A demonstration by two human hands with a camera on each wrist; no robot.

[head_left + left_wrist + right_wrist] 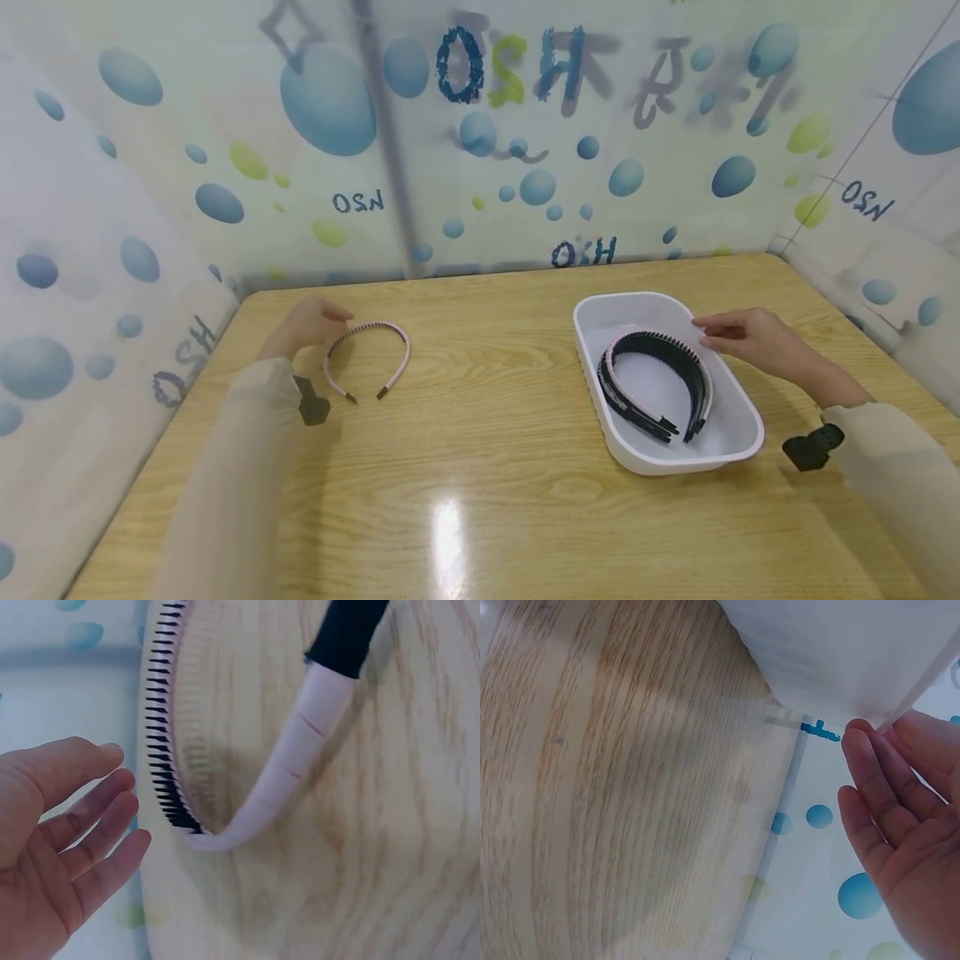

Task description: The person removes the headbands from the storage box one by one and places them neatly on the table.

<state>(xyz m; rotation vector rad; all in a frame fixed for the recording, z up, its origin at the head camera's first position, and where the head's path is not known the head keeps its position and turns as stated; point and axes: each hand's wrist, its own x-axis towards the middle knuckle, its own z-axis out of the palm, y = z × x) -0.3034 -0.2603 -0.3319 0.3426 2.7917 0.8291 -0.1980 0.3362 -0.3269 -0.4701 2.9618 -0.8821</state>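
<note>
My left hand point(311, 323) is at the far left of the table, fingers loosely bent and holding nothing. Just beside it lies a pink headband point(407, 354) with black inner teeth and dark tips. In the left wrist view, a gap shows between the fingertips and the headband's toothed band point(166, 742). Over on the right, my right hand point(753, 337) pinches the side rim of a white plastic tray point(626, 454), its fingers against the outer wall in the right wrist view. Black and pink headbands point(678, 354) lie nested together inside that tray.
The wood-grain table point(480, 392) carries a bright light reflection near its front. Behind it and at both sides hang white sheets point(480, 208) with blue and green dots and lettering. A dark wrist camera point(812, 447) sits at the right cuff.
</note>
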